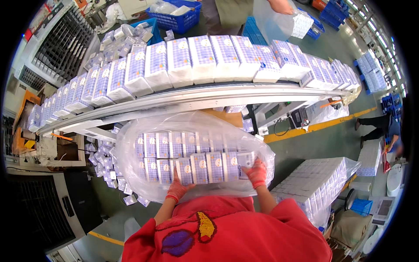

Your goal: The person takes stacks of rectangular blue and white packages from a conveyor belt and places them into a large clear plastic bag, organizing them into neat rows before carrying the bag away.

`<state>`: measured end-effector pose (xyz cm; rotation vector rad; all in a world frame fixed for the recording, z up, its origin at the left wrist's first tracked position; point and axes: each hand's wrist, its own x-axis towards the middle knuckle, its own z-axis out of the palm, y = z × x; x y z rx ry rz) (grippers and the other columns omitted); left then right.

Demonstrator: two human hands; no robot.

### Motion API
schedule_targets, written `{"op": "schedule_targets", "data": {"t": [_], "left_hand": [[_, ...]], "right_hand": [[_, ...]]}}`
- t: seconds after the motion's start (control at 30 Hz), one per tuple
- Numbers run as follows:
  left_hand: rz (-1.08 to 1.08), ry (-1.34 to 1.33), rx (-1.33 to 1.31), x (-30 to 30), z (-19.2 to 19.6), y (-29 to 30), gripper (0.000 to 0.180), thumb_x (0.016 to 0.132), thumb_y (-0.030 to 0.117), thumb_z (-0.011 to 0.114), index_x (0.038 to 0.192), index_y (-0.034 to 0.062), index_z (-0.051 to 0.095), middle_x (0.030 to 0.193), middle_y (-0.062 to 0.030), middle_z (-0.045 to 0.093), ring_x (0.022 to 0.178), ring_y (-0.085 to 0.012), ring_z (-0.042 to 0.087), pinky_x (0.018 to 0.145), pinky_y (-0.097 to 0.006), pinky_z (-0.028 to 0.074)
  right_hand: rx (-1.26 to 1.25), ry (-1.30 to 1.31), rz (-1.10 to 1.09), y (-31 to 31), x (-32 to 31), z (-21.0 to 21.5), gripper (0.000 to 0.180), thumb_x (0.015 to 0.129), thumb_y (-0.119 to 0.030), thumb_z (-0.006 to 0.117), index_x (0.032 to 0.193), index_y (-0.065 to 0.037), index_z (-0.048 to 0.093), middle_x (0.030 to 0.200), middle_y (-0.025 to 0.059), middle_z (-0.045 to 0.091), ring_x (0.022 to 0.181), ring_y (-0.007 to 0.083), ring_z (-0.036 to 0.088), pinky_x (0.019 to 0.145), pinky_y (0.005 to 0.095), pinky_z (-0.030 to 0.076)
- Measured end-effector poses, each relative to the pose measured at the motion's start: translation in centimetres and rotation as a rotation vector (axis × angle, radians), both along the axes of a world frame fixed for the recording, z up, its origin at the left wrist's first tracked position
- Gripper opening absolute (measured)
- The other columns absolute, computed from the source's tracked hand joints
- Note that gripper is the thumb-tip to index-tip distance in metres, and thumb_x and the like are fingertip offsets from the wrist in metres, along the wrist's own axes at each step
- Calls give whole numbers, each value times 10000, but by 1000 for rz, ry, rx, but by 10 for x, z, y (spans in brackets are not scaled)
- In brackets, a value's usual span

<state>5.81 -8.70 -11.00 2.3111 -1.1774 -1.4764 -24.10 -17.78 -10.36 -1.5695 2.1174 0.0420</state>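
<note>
A large clear plastic bag (131,183) lies spread wide in front of me, with blue-and-white checked tissue packs inside it in two rows. The far row (176,144) shows partly through the film. Between my hands is a short row of tissue packs (214,167) that sits over part of the near row. My left hand (179,188), in a thin reddish glove, presses its left end, thumb up along the front of the end pack. At the right end, my gloved right hand (256,173) curls its fingers over the last pack. Both hands grip the row from its ends.
Beyond the bag runs a raised conveyor (192,98) carrying a long line of tissue packs (203,56). Loose packs (104,163) are piled on the floor at left. Filled bags (314,183) stand at right. Across the conveyor, another person's hand (281,6) holds a plastic bag.
</note>
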Motion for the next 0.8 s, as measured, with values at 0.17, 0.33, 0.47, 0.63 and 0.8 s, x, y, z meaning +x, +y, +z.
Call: {"op": "schedule_targets", "data": {"t": [0.17,0.33,0.47,0.63,0.8], "left_hand": [[-47,-86,-219,21,-21,18,1076,604,310,703,1289,34,-79,1123,-249,442,1011,-325,474,845,-328,397],[-281,-110,-35,40,40,-15,844,660,397,620,1270,60,143,1106,-239,448,1002,-323,472,827,-363,399],[-346,-167,-786,70,98,-55,503,716,283,599,1138,69,431,1040,-145,532,945,-292,517,809,-346,410],[-45,-633,-1614,91,188,-208,282,762,115,535,1036,56,495,1023,-137,536,931,-287,509,807,-369,396],[100,-896,-1204,143,180,-265,360,788,183,524,1094,7,456,1095,-177,490,1003,-305,471,857,-365,371]], "right_hand": [[12,218,124,21,61,0,921,573,-291,652,1315,-220,112,1149,173,365,1076,321,377,837,431,353],[84,73,112,26,51,14,841,615,-310,645,1301,-219,168,1186,196,349,1057,338,399,880,406,339],[-513,-242,211,-38,50,84,342,722,-225,600,1015,-56,546,921,121,575,854,236,553,760,317,434],[-766,-1056,194,-183,137,207,371,800,-222,525,1083,15,485,1096,151,500,1012,208,478,848,253,356],[-381,-625,175,-293,194,180,710,707,-482,557,1212,-20,364,1174,159,447,1149,262,360,955,300,253]]}}
